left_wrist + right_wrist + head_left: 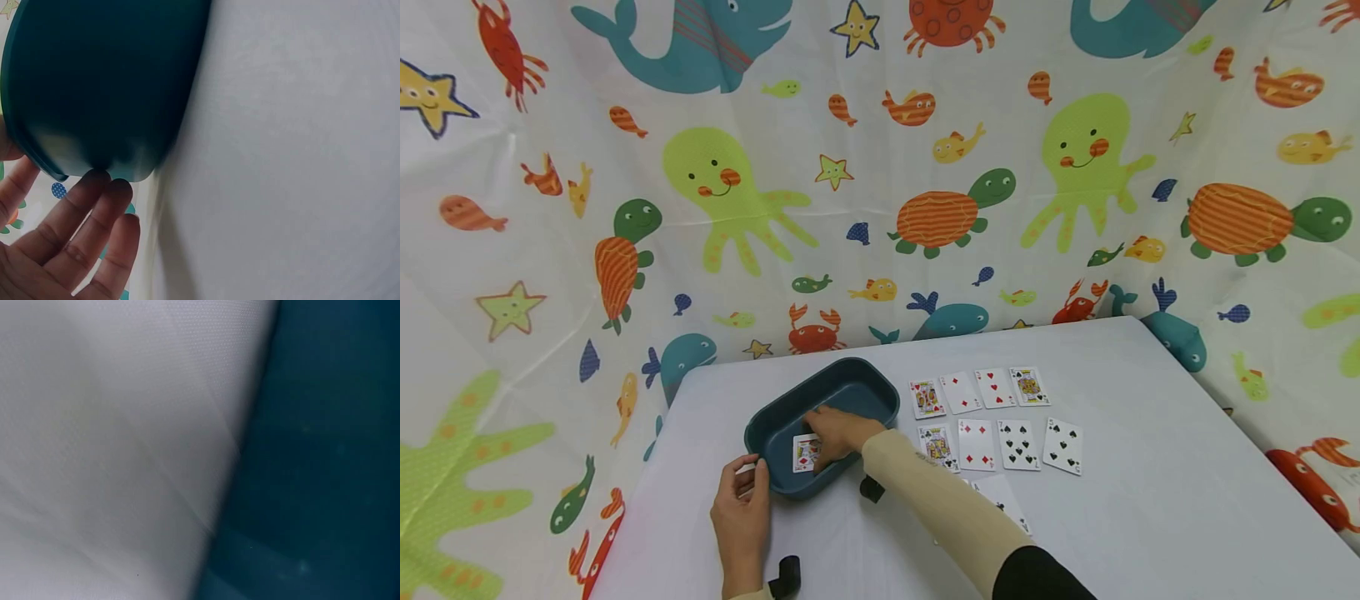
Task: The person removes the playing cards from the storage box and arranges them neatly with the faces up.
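A dark teal oblong basin (760, 421) with rounded corners sits on the white-covered table. At its near left corner my left hand (741, 508) grips the basin; the left wrist view shows the fingertips (115, 190) against the outer wall and the thumb side up by the rim. My right hand (838, 433) reaches down inside the basin, fingers spread over the right part of a face playing card (803, 452). I cannot tell whether they pinch this card. In the right wrist view, only the basin's teal surface (312, 456) and white cloth appear.
Right of the basin, playing cards lie face up in rows, among them a king-like face card (1028, 386), a spade card (1063, 446) and a nearer card (1003, 498) partly behind the right sleeve (932, 496). A sea-animal print curtain (850, 192) hangs behind the table.
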Tool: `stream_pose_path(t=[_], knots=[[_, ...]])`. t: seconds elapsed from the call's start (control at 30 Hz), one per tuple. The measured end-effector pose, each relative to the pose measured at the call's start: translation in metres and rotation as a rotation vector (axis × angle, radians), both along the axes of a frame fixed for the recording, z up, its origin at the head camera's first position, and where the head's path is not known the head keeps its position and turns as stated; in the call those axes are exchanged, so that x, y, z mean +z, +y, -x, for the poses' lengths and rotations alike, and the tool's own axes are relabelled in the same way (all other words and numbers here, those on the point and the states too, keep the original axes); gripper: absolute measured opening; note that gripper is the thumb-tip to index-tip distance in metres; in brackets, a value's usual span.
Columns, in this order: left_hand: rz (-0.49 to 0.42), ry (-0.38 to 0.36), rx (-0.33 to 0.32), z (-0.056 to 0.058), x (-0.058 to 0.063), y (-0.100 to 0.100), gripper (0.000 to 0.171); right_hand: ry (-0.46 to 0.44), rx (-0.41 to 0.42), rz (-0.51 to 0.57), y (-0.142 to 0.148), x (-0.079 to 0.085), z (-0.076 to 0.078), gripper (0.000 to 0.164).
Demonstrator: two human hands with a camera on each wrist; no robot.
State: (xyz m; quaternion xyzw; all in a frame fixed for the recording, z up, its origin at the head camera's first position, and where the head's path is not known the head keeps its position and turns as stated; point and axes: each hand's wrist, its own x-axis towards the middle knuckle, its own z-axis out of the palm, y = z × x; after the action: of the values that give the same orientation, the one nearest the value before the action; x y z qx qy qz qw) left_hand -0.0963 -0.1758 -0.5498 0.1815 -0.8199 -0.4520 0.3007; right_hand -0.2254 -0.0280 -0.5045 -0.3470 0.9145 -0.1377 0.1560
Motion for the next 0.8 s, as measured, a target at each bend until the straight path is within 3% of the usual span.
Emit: stream_pose_path(t=[0.27,0.4,0.57,0.8], knots=[[-0.009,-0.012,-0.008,-0.0006,0.0005,-0.0001,0.027,0.119,0.040,-0.107,-0.0025,0.0054,-0.0007,0.066],[-0.010,-0.015,-0.008,-0.0011,0.0006,0.0005,0.027,0.128,0.052,-0.101,-0.0014,0.0062,-0.0021,0.064],[-0.008,-0.019,-0.002,-0.0031,0.0007,0.0006,0.027,0.126,0.006,-0.097,0.0018,0.0032,-0.0037,0.065],[-0.011,0.010,-0.014,-0.0014,0.0005,-0.0002,0.025,0.116,0.011,-0.122,0.0004,0.0068,-0.0020,0.044]])
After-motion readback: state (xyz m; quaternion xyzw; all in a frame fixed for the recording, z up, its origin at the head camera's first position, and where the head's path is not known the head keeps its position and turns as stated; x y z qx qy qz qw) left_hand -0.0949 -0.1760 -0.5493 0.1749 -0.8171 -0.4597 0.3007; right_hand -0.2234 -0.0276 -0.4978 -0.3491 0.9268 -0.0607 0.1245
